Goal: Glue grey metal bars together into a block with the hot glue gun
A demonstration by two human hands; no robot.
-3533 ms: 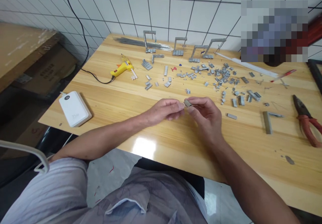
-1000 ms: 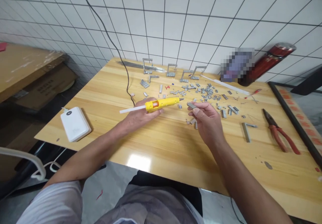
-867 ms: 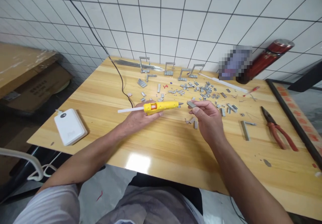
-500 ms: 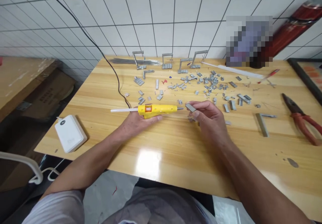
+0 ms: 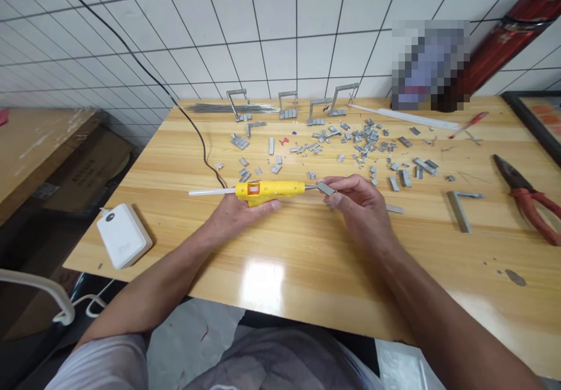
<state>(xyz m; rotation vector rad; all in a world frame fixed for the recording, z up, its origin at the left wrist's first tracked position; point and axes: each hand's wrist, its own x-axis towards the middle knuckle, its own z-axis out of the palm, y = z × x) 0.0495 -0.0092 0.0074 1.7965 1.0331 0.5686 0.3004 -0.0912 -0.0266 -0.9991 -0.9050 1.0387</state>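
My left hand [image 5: 236, 214] is wrapped round a yellow glue gun [image 5: 276, 189], which lies level with its nozzle to the right and a white glue stick [image 5: 210, 192] out of its back. Between the thumb and fingers of my right hand [image 5: 362, 203] is a small grey block [image 5: 326, 189]. The nozzle tip is at the block's left end; whether they touch is too small to tell. Beyond both hands, many loose grey pieces [image 5: 368, 138] are scattered on the wooden table [image 5: 210, 273].
Small grey frames [image 5: 288, 104] stand near the tiled wall. Red-handled pliers [image 5: 526, 200] and an L-shaped grey piece [image 5: 459, 211] lie at right. A white power bank [image 5: 124, 236] sits at left, and a red flask [image 5: 504, 45] stands at back right. A black cable [image 5: 175, 93] runs to the glue gun.
The gap between nozzle and block has closed, as my right hand has brought the block left to the tip. The whole view has shifted slightly.
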